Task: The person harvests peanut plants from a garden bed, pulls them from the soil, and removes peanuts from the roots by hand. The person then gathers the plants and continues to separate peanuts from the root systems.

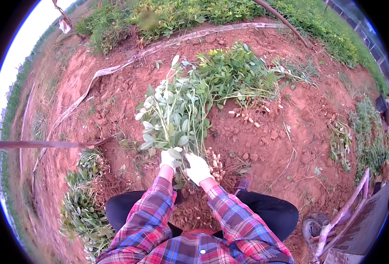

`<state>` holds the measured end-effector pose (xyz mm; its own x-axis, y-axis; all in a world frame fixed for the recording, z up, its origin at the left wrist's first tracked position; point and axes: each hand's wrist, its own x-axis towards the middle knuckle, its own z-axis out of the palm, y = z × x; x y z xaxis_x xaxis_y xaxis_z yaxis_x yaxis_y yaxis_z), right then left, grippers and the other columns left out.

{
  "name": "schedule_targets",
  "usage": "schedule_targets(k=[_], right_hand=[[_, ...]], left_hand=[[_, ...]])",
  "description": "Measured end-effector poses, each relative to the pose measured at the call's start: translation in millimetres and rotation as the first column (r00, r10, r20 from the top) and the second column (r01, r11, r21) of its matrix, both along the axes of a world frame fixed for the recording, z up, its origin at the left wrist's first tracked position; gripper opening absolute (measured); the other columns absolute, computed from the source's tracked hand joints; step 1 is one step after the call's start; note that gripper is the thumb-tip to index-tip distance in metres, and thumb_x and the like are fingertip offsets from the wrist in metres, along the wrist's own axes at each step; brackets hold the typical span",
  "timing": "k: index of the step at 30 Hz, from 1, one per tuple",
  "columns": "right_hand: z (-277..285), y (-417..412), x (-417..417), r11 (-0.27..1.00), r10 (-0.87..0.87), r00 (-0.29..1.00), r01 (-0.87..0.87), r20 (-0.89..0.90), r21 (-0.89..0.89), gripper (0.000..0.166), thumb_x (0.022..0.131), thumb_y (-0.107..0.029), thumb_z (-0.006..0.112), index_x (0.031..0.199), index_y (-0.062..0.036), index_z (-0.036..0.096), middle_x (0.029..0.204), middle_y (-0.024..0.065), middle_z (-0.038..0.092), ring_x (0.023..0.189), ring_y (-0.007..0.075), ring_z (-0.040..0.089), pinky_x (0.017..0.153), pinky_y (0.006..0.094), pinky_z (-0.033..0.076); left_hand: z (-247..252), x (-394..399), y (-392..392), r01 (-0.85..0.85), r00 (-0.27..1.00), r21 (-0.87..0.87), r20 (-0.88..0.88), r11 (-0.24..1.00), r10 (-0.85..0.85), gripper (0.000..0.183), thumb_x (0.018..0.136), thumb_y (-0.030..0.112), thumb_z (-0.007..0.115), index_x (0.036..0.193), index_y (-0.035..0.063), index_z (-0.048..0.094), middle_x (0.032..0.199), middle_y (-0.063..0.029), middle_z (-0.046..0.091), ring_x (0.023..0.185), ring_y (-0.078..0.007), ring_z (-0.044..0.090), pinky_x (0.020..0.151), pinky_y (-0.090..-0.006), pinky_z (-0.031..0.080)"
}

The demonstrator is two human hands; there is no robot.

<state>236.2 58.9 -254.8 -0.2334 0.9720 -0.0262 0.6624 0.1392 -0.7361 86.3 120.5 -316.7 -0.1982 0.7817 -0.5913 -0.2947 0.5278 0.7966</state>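
Note:
My left hand (168, 159), in a white glove, grips the lower stems of a bunch of peanut plants (173, 112) in front of me. Close beside it, my right hand (197, 168), also gloved in white, is closed around the stems of the same bunch. The leafy tops point away from me. Next to my right hand lies a cluster of peanut pods (216, 165) with soil on them. Beyond, a pile of pulled peanut plants (240, 76) rests on the ground, its pods and roots towards me. My fingertips are partly hidden by leaves.
More pulled plants (85, 204) lie at my left, near a long pole (42, 144). A wheelbarrow-like metal frame (326, 231) stands at lower right. Another heap of plants (368, 135) is at far right. Across the reddish soil runs a plastic strip (112, 70), with growing plants (181, 13) behind it.

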Motion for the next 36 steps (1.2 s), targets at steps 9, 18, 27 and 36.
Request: schedule_targets(k=[9, 18, 27, 36], right_hand=[[110, 2, 106, 0.847, -0.498, 0.775, 0.339, -0.388, -0.410, 0.088, 0.077, -0.054, 0.060, 0.132, 0.0082, 0.030, 0.135, 0.0254, 0.035, 0.127, 0.0288, 0.035, 0.103, 0.0331, 0.029], [207, 57, 76, 0.971, -0.236, 0.685, 0.139, -0.690, -0.195, 0.071, 0.077, -0.058, 0.058, 0.092, 0.0115, 0.059, 0.081, 0.0147, 0.061, 0.077, 0.0163, 0.051, 0.071, 0.0334, 0.044], [239, 39, 73, 0.982, 0.092, 0.987, -0.112, 0.129, 0.155, 0.048, 0.089, -0.043, 0.038, 0.111, -0.0026, 0.053, 0.085, 0.0234, 0.061, 0.078, 0.0381, 0.061, 0.071, 0.0449, 0.047], [270, -1, 47, 0.950, -0.221, 0.957, 0.168, 0.187, 0.263, 0.097, 0.072, -0.070, 0.046, 0.127, 0.0088, 0.037, 0.114, 0.0187, 0.048, 0.114, 0.0306, 0.042, 0.102, 0.0439, 0.023]], left_hand=[[201, 3, -40, 0.061, 0.998, 0.519, -0.040, 0.853, -0.046, 0.022, 0.070, 0.000, 0.065, 0.092, -0.0004, 0.063, 0.082, -0.0029, 0.063, 0.067, -0.0113, 0.058, 0.061, -0.0246, 0.047], [332, 13, -63, 0.656, 0.739, 0.495, -0.574, 0.571, -0.352, 0.034, 0.073, 0.022, 0.073, 0.098, 0.0035, 0.060, 0.090, -0.0046, 0.058, 0.080, -0.0153, 0.055, 0.072, -0.0291, 0.046], [306, 58, -34, 0.825, 0.560, 0.396, -0.672, 0.404, -0.484, 0.054, 0.069, 0.029, 0.075, 0.112, 0.0033, 0.054, 0.103, -0.0055, 0.059, 0.089, -0.0140, 0.055, 0.080, -0.0288, 0.046], [173, 42, 21, 0.281, 0.716, 0.569, 0.411, 0.773, -0.563, 0.045, 0.085, 0.029, 0.050, 0.121, 0.0012, 0.045, 0.111, -0.0080, 0.054, 0.098, -0.0173, 0.054, 0.085, -0.0293, 0.045]])
